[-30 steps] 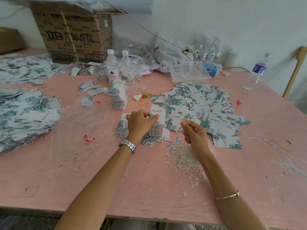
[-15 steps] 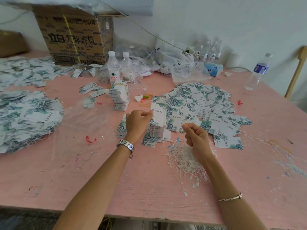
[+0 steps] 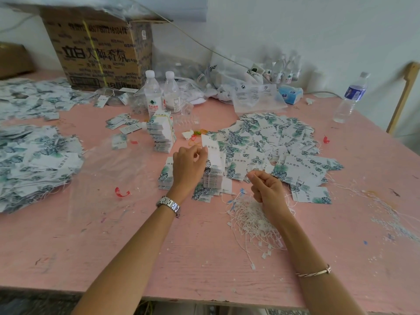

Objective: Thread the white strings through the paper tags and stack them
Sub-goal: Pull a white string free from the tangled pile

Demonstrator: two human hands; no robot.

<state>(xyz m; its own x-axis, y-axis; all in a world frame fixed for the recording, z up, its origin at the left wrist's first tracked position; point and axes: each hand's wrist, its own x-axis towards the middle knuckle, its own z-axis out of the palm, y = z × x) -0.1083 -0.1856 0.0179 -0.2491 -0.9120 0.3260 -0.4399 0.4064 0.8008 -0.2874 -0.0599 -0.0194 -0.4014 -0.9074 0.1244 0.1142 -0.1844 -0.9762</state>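
My left hand (image 3: 188, 167) pinches the top white paper tag (image 3: 211, 153) and lifts it off a small stack of tags (image 3: 213, 178) in the middle of the pink table. My right hand (image 3: 268, 189) is curled just right of that stack, its fingertips pinched together as if round a thin white string that I can barely make out. Under my right wrist lies a tangle of white strings (image 3: 252, 221). Behind the hands spreads a loose heap of leaf-printed tags (image 3: 272, 142). A tall neat stack of tags (image 3: 162, 135) stands to the left of it.
More threaded tags lie piled at the left edge (image 3: 34, 160). A clear plastic sheet (image 3: 109, 169) covers the table left of my arm. Two water bottles (image 3: 153, 94) and a cardboard box (image 3: 100, 51) stand at the back, another bottle (image 3: 351, 98) at the back right.
My left hand has lifted the top tag higher off the stack. My right hand has drifted slightly right and down, still curled.
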